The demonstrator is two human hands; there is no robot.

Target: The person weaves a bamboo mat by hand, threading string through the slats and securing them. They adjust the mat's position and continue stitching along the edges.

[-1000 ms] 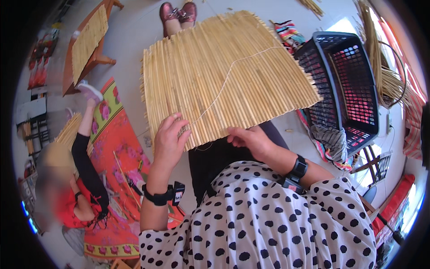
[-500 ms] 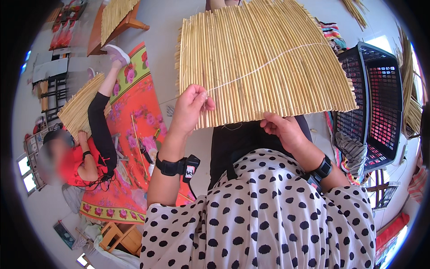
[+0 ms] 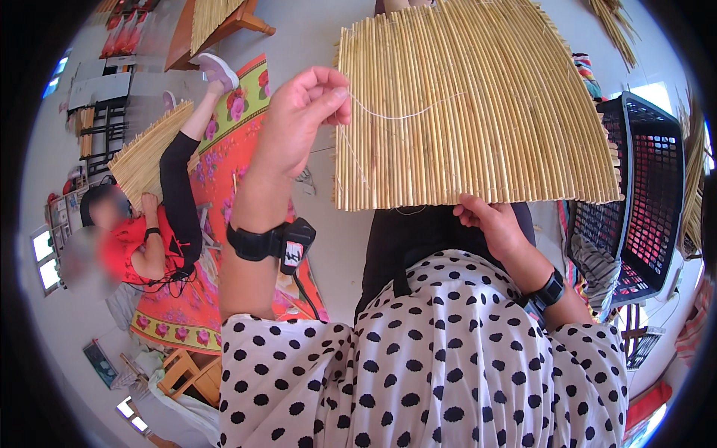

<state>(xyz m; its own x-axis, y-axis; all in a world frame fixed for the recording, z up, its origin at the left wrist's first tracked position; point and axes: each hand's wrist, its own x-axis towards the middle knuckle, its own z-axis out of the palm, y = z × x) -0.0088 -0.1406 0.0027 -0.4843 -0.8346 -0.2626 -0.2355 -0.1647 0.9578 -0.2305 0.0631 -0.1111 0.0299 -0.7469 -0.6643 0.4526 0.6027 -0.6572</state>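
Observation:
A mat of straw-coloured reed stalks (image 3: 478, 127), laid side by side, slopes away from my lap. My left hand (image 3: 302, 112) is raised at the mat's left edge, thumb and fingers pinched together. From that pinch a white thread (image 3: 399, 117) sags in a curve across the stalks. Whether a needle is also in the fingers is too small to see. My right hand (image 3: 489, 220) grips the mat's near edge, thumb on top and fingers curled beneath. A fine loose strand hangs near that edge, left of my right hand.
At my right stands a dark plastic crate (image 3: 651, 201) with grey striped cloth over its side. To the left a person in red (image 3: 160, 246) sits with another reed mat (image 3: 153, 153) beside a red floral cloth (image 3: 164, 302). Loose reeds (image 3: 616, 30) lie far right.
My left hand has moved up, drawing the white thread off the mat's left part into a slack curve. My right hand still holds the near edge. The whole view has shifted slightly.

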